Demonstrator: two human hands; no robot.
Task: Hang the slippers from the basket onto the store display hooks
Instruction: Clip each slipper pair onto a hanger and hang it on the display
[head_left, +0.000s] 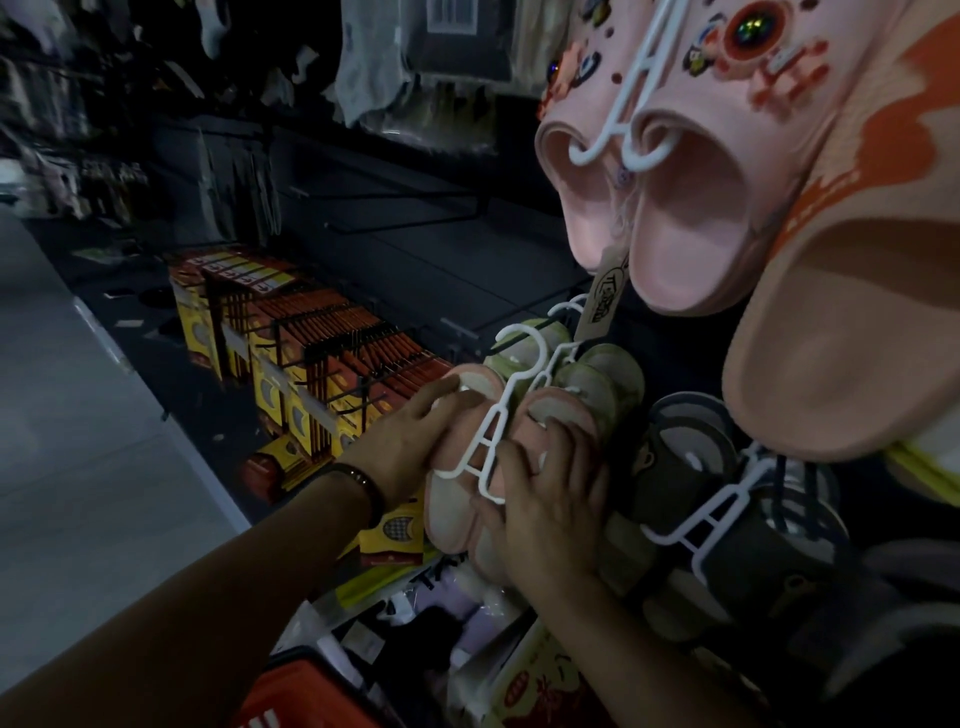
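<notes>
A pair of pink slippers (452, 514) on a white plastic hanger (493, 441) is held against the display. My left hand (410, 441) grips the left slipper from its left side. My right hand (545, 488) grips the right slipper, fingers curled over its top. The hanger's hook (519, 338) sits at a black display hook (524, 325), just in front of a pair of green slippers (597, 384). Whether it is over the wire I cannot tell. The red basket (311, 696) is at the bottom edge, below my arms.
Large pink clogs (691, 218) on a white hanger hang above right, with an orange-pink slipper (841, 312) beside them. Dark grey slippers (727, 519) hang at lower right. Yellow and red boxes (291, 353) fill racks at left; empty black hooks (405, 223) jut out above them.
</notes>
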